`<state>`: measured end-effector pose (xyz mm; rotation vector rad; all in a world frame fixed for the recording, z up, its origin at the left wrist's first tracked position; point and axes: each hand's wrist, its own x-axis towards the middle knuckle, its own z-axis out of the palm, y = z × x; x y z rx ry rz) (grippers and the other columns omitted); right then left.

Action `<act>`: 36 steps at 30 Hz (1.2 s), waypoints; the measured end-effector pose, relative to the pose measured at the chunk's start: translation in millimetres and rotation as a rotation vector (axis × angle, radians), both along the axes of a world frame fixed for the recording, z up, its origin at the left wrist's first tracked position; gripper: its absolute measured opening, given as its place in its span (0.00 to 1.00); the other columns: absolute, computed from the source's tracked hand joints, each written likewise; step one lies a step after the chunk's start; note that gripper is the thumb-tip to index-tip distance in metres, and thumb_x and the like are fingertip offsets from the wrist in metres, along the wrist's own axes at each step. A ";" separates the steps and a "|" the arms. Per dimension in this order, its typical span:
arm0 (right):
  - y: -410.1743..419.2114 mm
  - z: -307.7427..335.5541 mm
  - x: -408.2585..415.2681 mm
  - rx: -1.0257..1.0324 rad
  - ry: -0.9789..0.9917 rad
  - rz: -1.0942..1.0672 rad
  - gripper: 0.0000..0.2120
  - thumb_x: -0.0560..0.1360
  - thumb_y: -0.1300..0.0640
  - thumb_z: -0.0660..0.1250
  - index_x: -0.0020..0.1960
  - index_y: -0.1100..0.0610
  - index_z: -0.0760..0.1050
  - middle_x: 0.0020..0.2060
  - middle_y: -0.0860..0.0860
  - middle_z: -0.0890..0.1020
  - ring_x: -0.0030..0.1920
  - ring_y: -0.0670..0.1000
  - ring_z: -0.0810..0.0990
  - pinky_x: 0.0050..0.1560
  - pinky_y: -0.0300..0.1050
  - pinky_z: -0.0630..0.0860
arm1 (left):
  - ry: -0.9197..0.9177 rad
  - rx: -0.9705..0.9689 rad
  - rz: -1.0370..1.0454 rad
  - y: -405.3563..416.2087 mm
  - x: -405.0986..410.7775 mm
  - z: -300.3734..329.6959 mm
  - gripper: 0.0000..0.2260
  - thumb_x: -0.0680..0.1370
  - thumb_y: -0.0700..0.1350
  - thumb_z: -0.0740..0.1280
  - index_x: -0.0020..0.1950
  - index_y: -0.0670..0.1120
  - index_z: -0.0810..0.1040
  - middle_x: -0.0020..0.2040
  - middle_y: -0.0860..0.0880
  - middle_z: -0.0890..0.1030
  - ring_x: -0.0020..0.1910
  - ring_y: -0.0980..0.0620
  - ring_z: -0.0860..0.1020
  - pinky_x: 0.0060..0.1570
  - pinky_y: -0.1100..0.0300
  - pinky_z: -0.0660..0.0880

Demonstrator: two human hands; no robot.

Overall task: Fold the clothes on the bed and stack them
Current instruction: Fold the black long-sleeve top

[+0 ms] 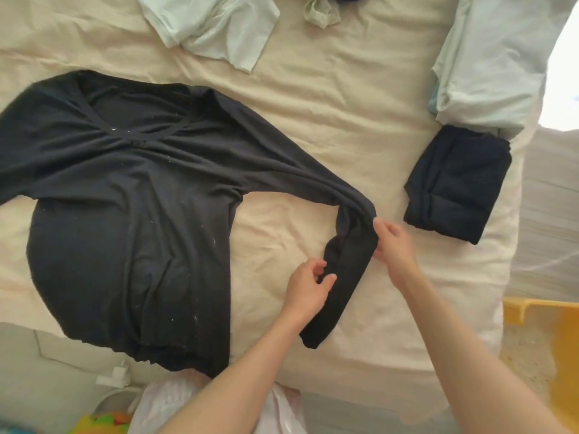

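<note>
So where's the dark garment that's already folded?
The folded dark garment lies on the bed's right side, just below the pale green folded pile, beyond the right hand.

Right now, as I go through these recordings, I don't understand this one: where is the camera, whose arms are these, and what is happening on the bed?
There is no machine here. One camera sits on a person's head, looking down at their own bare hands. On the cream bed a black shirt lies spread flat. The left hand pinches its sleeve near the cuff end, and the right hand grips the sleeve at its bend. To the right lies a folded dark garment, with folded pale green cloth beyond it. More pale, unfolded clothes wait at the top.
</note>
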<state>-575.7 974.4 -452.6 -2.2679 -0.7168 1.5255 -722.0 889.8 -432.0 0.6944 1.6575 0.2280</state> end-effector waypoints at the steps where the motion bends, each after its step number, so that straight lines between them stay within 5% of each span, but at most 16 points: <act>1: -15.2 1.3 1.5 0.013 0.008 -0.035 0.15 0.79 0.49 0.61 0.59 0.57 0.72 0.51 0.52 0.79 0.51 0.51 0.79 0.45 0.42 0.77 | 0.052 0.009 0.035 -4.1 0.4 -0.5 0.16 0.78 0.46 0.66 0.65 0.46 0.72 0.59 0.51 0.77 0.53 0.58 0.74 0.51 0.67 0.68; 4: -54.1 5.9 0.4 0.013 -0.013 -0.069 0.14 0.77 0.46 0.64 0.56 0.54 0.70 0.48 0.50 0.78 0.47 0.49 0.80 0.41 0.38 0.77 | 0.108 -0.047 0.082 -10.4 0.8 0.1 0.11 0.78 0.45 0.66 0.59 0.45 0.75 0.49 0.52 0.77 0.48 0.56 0.75 0.43 0.70 0.68; 8: -77.8 9.3 -8.4 -0.075 -0.009 0.090 0.09 0.76 0.51 0.67 0.45 0.57 0.72 0.37 0.51 0.77 0.41 0.52 0.78 0.35 0.38 0.73 | 0.008 -0.198 0.132 -22.5 7.1 10.6 0.06 0.78 0.45 0.65 0.45 0.43 0.75 0.38 0.48 0.77 0.37 0.51 0.76 0.39 0.59 0.73; 11: -73.1 15.9 -4.7 -0.144 0.075 -0.017 0.08 0.79 0.55 0.62 0.47 0.59 0.75 0.42 0.54 0.80 0.44 0.54 0.80 0.41 0.44 0.78 | -0.250 -0.411 0.414 -31.9 13.1 26.5 0.06 0.81 0.43 0.60 0.48 0.40 0.70 0.48 0.41 0.80 0.42 0.47 0.80 0.35 0.57 0.78; 14: -69.0 24.0 15.2 -0.208 0.079 -0.036 0.11 0.80 0.52 0.61 0.54 0.60 0.73 0.48 0.55 0.80 0.50 0.55 0.79 0.50 0.52 0.78 | -0.398 -0.463 0.370 -38.3 22.2 39.5 0.05 0.82 0.42 0.57 0.49 0.42 0.68 0.46 0.43 0.79 0.41 0.50 0.80 0.33 0.59 0.79; 18: -61.7 39.8 56.8 -0.106 -0.098 0.005 0.09 0.78 0.53 0.63 0.45 0.58 0.71 0.41 0.56 0.77 0.39 0.53 0.75 0.37 0.47 0.73 | -0.375 -0.428 0.315 -34.4 27.5 44.9 0.05 0.82 0.40 0.56 0.48 0.43 0.70 0.49 0.43 0.78 0.39 0.51 0.78 0.35 0.61 0.78; 22: -58.1 42.0 82.3 0.005 -0.161 0.027 0.08 0.78 0.51 0.64 0.44 0.55 0.71 0.39 0.52 0.77 0.40 0.51 0.75 0.41 0.43 0.70 | -0.161 -0.323 0.086 -39.7 28.8 33.6 0.07 0.78 0.39 0.60 0.43 0.48 0.73 0.46 0.48 0.78 0.40 0.52 0.76 0.36 0.63 0.73; 25: -67.9 31.1 84.4 -0.037 -0.198 0.077 0.15 0.78 0.45 0.61 0.55 0.56 0.73 0.48 0.51 0.78 0.49 0.51 0.77 0.50 0.47 0.74 | -0.047 -0.191 0.029 -39.1 26.2 26.0 0.08 0.78 0.39 0.61 0.55 0.44 0.75 0.52 0.46 0.79 0.52 0.47 0.78 0.51 0.59 0.75; 29: -84.5 19.0 78.1 -0.139 -0.144 -0.090 0.20 0.80 0.44 0.55 0.58 0.58 0.74 0.50 0.60 0.78 0.53 0.59 0.77 0.55 0.53 0.75 | 0.135 0.088 -0.172 -27.8 20.0 20.1 0.12 0.80 0.41 0.58 0.63 0.45 0.73 0.58 0.49 0.77 0.56 0.51 0.76 0.54 0.62 0.72; 36: -106.1 22.2 83.0 -0.280 0.085 -0.001 0.10 0.76 0.59 0.65 0.56 0.60 0.76 0.51 0.55 0.82 0.53 0.54 0.79 0.55 0.49 0.73 | 0.264 0.384 -0.551 -17.0 25.2 20.5 0.19 0.79 0.37 0.57 0.69 0.48 0.67 0.68 0.50 0.66 0.63 0.53 0.68 0.56 0.61 0.71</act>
